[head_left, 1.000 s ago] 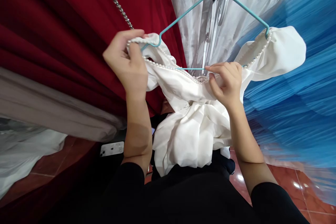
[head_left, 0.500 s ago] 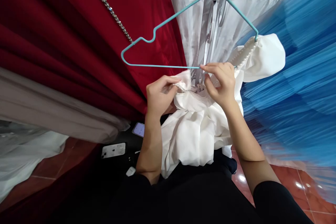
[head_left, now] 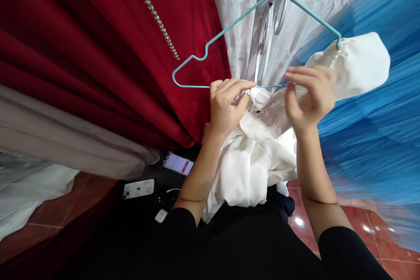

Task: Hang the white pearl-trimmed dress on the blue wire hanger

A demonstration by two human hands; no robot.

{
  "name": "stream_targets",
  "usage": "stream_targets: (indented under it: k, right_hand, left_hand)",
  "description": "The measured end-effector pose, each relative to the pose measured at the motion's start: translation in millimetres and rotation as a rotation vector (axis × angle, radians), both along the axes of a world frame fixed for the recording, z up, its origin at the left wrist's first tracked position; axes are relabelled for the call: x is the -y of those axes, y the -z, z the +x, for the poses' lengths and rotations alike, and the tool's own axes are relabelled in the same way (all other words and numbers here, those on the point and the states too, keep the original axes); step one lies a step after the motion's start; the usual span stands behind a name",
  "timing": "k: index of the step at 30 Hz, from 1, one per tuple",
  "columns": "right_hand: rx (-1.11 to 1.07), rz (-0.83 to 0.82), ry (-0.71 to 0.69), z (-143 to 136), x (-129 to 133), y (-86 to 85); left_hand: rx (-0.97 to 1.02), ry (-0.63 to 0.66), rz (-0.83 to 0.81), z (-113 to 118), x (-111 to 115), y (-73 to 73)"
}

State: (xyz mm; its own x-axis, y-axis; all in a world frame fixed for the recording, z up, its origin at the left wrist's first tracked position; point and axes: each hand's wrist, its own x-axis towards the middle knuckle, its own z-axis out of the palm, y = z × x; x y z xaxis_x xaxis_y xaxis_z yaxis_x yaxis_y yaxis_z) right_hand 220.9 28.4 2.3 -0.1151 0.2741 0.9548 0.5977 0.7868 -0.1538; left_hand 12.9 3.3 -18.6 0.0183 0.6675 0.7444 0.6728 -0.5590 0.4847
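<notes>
A white garment with pearl trim spreads over the lap. On the right, its puffed sleeve hangs from one end of a mint-green hanger. My left hand pinches the garment's pearl-edged strap close to the hanger's bottom bar. My right hand is slightly blurred, with thumb and fingers apart, in front of the garment's right shoulder near the bar's right end. The hanger's left end is bare.
Red drapery with a beaded strand hangs at the left, and blue tulle at the right. Behind the hanger stands a metal rack post. Two phones and a small white case lie on a black surface.
The hanger has shifted right with the sleeve on it. My left hand has moved right and up to the bar with the strap. My right hand has left the bar and moved right, its fingers spreading.
</notes>
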Motion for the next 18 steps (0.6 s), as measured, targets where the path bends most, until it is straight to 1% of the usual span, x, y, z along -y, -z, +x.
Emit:
stream_targets:
  k: [2,3,4,6,8,12,16,18]
  right_hand:
    - [-0.104,0.156,0.186,14.5,-10.6,-9.9]
    - [-0.129,0.174,0.247,21.9,-16.1,-14.5]
    - [-0.138,0.15,0.27,29.0,-21.1,-18.7]
    - [-0.131,0.041,0.222,40.5,-28.1,-25.8]
    - [-0.136,-0.05,0.167,47.2,-29.7,-32.0]
    - [-0.18,-0.093,0.167,51.8,-23.6,-44.6]
    - [-0.275,-0.184,0.052,55.7,-22.5,-53.4]
    - [-0.315,-0.208,0.041,56.9,-24.5,-54.7]
  left_hand:
    - [-0.022,0.005,-0.002,-0.5,0.1,0.5]
    - [-0.038,0.005,-0.007,-2.1,-0.3,0.4]
    - [-0.054,0.005,-0.012,-4.5,-0.9,0.2]
    - [-0.078,0.003,-0.021,-11.0,-1.8,-1.0]
    - [-0.094,0.008,-0.028,-18.4,-2.2,-3.5]
    - [-0.123,0.035,-0.048,-28.3,-1.6,-9.6]
    - [-0.129,0.041,-0.064,-29.0,-2.1,-11.3]
    - [-0.134,0.034,-0.072,-27.6,-2.7,-10.9]
